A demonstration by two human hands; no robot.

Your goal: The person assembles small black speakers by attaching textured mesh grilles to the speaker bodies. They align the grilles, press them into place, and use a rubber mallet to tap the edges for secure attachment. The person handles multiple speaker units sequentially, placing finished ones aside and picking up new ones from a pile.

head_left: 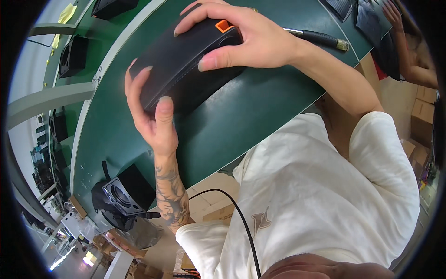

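Both my hands hold a black box-shaped case (181,56) with a leather-like cover, a stitched edge and a small orange tab (224,26) near its right end. It is tilted over the green table. My left hand (151,107) wraps the near-left end, thumb on the side towards me and fingers round the far side. At the other end, my right hand (246,39) spans the top, its thumb pressed on the stitched edge and its fingers reaching over the far side. The case's underside and far face are hidden.
A tool with a metal shaft and black grip (320,38) lies right of my right hand. A black speaker (123,193) with an exposed cone sits by my left forearm. More black speakers (74,56) stand beyond the table's pale rail (83,121). Another person's hand (393,16) shows at upper right.
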